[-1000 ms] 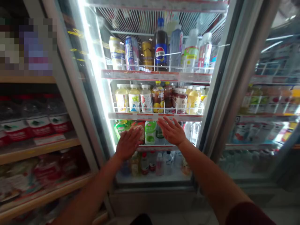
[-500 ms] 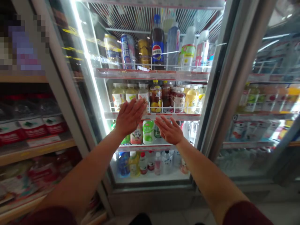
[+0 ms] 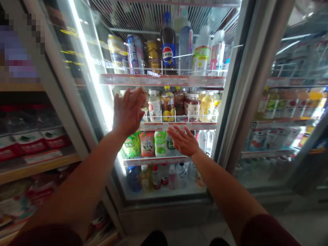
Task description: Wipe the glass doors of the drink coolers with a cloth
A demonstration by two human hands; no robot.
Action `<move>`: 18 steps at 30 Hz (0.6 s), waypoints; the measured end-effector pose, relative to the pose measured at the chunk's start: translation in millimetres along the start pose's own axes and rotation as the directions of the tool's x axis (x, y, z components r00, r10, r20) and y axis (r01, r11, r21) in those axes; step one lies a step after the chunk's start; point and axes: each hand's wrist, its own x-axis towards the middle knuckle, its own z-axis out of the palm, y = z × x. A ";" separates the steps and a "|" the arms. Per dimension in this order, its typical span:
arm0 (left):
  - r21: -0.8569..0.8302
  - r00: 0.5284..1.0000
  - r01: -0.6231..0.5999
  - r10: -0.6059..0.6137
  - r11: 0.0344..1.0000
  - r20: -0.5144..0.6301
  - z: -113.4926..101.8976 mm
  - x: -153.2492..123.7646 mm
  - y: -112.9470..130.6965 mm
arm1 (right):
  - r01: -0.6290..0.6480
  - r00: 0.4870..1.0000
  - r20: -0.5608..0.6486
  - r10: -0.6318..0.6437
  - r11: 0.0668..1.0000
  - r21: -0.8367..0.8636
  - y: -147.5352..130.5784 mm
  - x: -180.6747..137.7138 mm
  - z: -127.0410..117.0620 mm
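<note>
Head view, left hand (image 3: 129,111), right hand (image 3: 183,140), one cola bottle (image 3: 168,44)

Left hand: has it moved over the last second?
Yes. The left hand has risen from below the middle price rail to above it, now in front of the pale juice bottles.

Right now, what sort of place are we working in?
Most likely a convenience store or small shop: a lit glass-door cooler stocked with bottled drinks, price strips along its wire shelves, and wooden shelves of packaged goods to the left.
</note>
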 end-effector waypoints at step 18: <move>0.038 0.998 0.020 -0.023 0.999 0.065 9.5 -104.2 -16.3 | -0.011 1.000 0.028 0.010 1.000 0.010 -0.6 -2.6 0.4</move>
